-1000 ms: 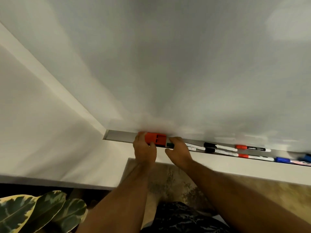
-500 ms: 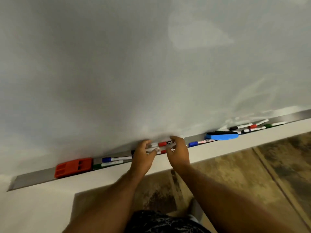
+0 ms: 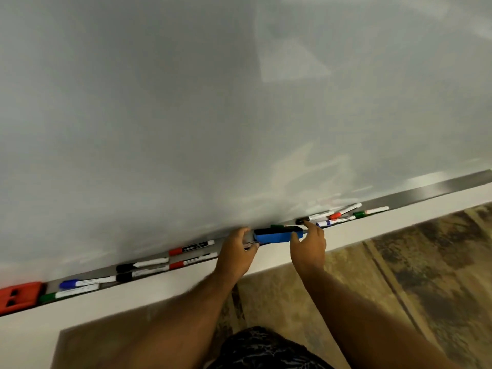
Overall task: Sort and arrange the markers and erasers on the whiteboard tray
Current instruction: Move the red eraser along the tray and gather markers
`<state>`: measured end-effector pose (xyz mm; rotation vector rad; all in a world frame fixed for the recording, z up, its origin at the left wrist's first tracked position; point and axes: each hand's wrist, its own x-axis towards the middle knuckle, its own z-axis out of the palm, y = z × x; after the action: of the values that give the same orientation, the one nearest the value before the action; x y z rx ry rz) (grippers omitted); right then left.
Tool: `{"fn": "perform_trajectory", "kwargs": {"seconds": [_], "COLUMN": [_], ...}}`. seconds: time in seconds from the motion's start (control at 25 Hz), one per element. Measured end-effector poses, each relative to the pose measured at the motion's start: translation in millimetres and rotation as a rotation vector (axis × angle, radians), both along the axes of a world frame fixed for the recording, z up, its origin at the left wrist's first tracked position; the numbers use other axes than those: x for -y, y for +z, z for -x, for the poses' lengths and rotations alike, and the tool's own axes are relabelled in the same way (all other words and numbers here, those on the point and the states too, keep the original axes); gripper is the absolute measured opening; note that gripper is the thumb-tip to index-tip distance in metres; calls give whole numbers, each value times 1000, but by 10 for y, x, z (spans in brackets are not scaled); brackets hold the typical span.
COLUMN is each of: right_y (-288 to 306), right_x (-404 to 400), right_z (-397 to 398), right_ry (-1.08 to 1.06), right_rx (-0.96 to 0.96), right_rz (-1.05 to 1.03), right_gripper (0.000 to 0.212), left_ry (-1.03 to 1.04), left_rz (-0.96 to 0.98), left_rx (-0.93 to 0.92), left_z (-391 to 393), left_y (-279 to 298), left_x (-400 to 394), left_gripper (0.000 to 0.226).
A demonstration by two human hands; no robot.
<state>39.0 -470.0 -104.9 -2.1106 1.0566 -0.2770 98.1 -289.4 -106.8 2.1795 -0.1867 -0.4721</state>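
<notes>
Both hands are gripping the blue eraser (image 3: 277, 237) on the tray (image 3: 439, 188), left hand (image 3: 237, 253) clasping its left end, right hand (image 3: 308, 243) pinching its right end.

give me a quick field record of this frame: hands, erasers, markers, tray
left hand: at the left end of the blue eraser, a marker under its fingers
right hand: fingers curled at the eraser's right end
blue eraser: on the tray between both hands, dark felt side toward the board
red eraser: far left end of tray, untouched
tidy markers: left of the hands, lying lengthwise in two rows
loose markers: right of the hands, crossing each other
tray: metal, bare at the right end
</notes>
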Motion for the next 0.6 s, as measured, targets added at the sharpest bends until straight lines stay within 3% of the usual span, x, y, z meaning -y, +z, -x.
{"fn": "perform_trajectory", "kwargs": {"seconds": [0.16,0.4,0.6], "right_y": [-143,-140,36], "right_x": [232,185,-349], "right_z": [-68,-199,-420], "right_ry": [-11,-7,22], "right_rx": [-81,9,146], "right_rz": [-149,-275,-431], "right_gripper": [48,27,17], "left_ry": [58,225,495], "left_rz": [-33,70,229], "left_rx": [-70,-127,-118], "left_z": [21,-39,-69], "left_y": [-54,-106,-133], "left_x": [317,340,-262], "left_gripper": [43,42,8]}}
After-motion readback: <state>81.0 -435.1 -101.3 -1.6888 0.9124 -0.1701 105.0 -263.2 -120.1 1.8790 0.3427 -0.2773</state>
